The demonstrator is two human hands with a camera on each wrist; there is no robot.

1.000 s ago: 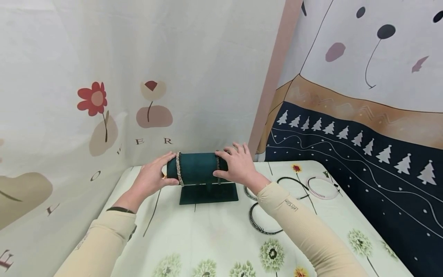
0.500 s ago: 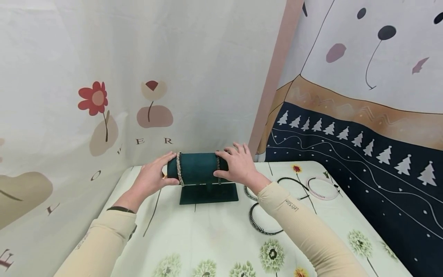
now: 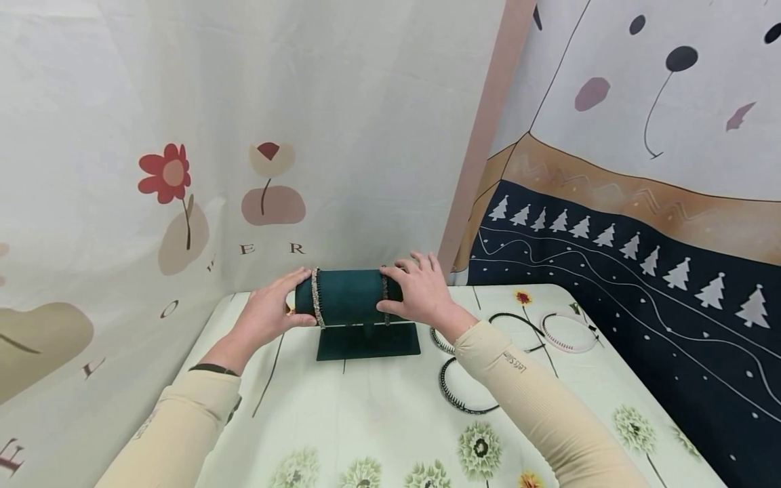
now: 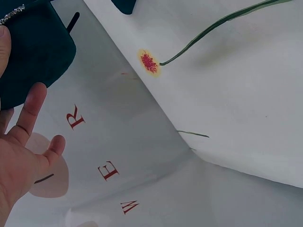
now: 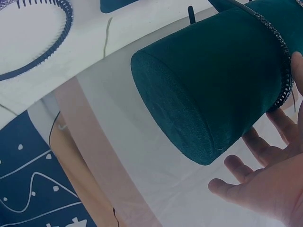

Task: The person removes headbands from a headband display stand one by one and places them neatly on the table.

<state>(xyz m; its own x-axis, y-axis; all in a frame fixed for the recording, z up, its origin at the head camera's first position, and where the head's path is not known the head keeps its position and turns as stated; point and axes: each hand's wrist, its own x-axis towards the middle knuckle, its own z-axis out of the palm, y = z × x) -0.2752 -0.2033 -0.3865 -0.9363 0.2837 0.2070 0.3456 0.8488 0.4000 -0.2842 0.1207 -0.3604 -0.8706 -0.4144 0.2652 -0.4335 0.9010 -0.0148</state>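
Note:
A dark teal velvet display stand [image 3: 350,297] has a horizontal roll above a flat base [image 3: 369,342]. Two toothed headbands sit round the roll: a glittery light one [image 3: 316,298] near its left end and a dark sparkly one [image 5: 277,35] toward its right end. My left hand [image 3: 268,308] spans the left end, thumb and index finger at the edge of the light headband. On the other side, my right hand [image 3: 421,288] holds the dark headband between thumb and index finger, its other fingers spread away from the roll. The left wrist view cuts off most of the light headband.
Right of the stand lie several headbands on the flowered tablecloth [image 3: 378,420]: a black toothed one [image 3: 454,400], a plain black one [image 3: 512,314], a pink one [image 3: 567,348], and another partly under the right wrist. A printed curtain [image 3: 366,135] hangs close behind.

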